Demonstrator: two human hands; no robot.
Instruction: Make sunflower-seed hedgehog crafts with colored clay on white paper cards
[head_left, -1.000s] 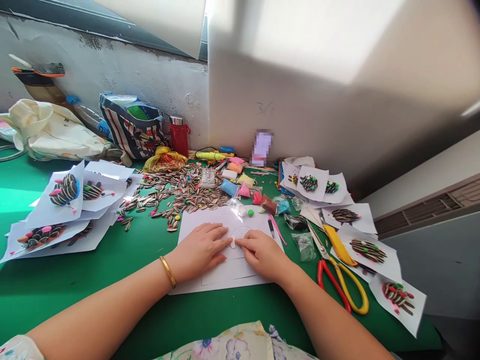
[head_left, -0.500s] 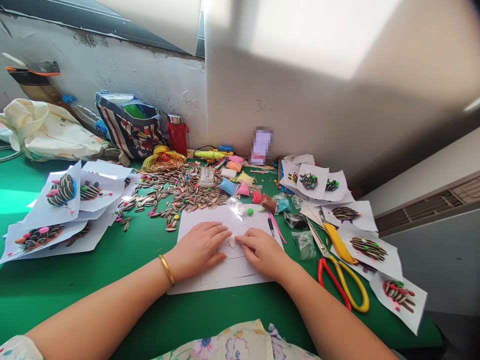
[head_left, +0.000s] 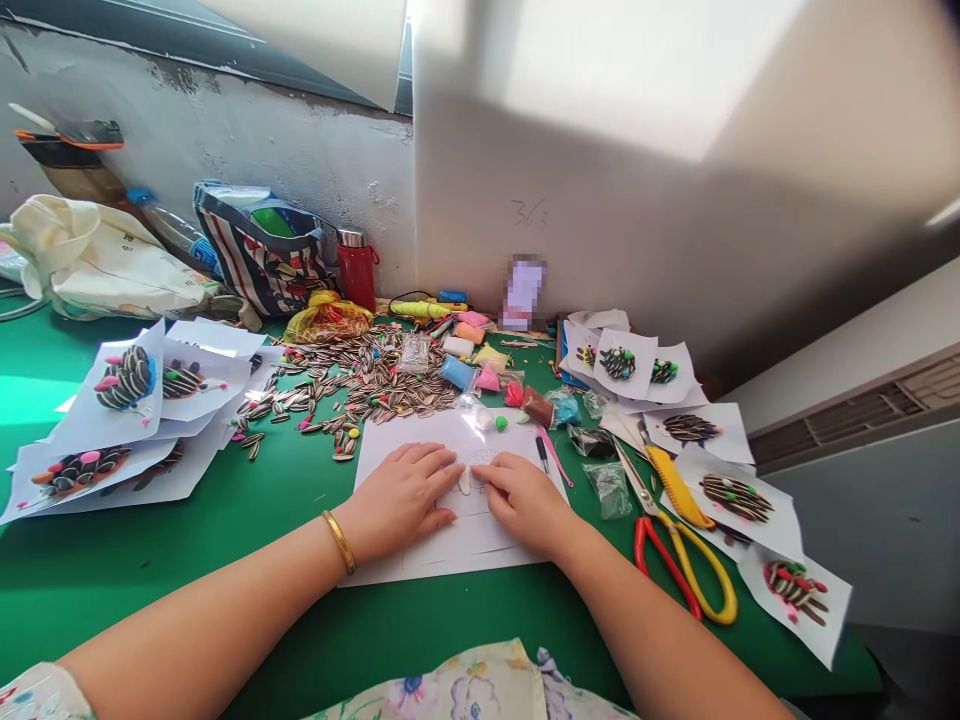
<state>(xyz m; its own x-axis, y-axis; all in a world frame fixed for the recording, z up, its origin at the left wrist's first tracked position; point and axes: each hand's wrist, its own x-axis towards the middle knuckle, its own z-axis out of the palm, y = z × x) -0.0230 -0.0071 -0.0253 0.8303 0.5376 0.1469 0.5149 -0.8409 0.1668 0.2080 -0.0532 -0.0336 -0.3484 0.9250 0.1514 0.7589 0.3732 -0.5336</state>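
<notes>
My left hand [head_left: 405, 498] lies flat on a white sheet of paper [head_left: 390, 432], fingers stretched out and pointing right. My right hand [head_left: 525, 503] rests on the same sheet, index finger extended and thumb apart below it. Between the two hands is a small whitish piece [head_left: 465, 481], perhaps modelling clay, close to the right index fingertip. A pencil-like line drawing [head_left: 482, 457] shows on the paper, partly covered by the right hand. By the sheet's right edge are a black pen [head_left: 541, 454] and a pink tool [head_left: 559, 463].
Sunflower seeds [head_left: 375, 370] spread behind the paper, beside bags of coloured clay [head_left: 457, 373]. Scissors [head_left: 660, 515] and a yellow utility knife [head_left: 677, 487] lie right. Cards with seed figures [head_left: 124, 385] are stacked on both sides. A red flask [head_left: 356, 270] stands behind.
Both hands stay on the paper. The right index fingertip has shifted slightly up, and more of the whitish piece shows. The view has moved very slightly.
</notes>
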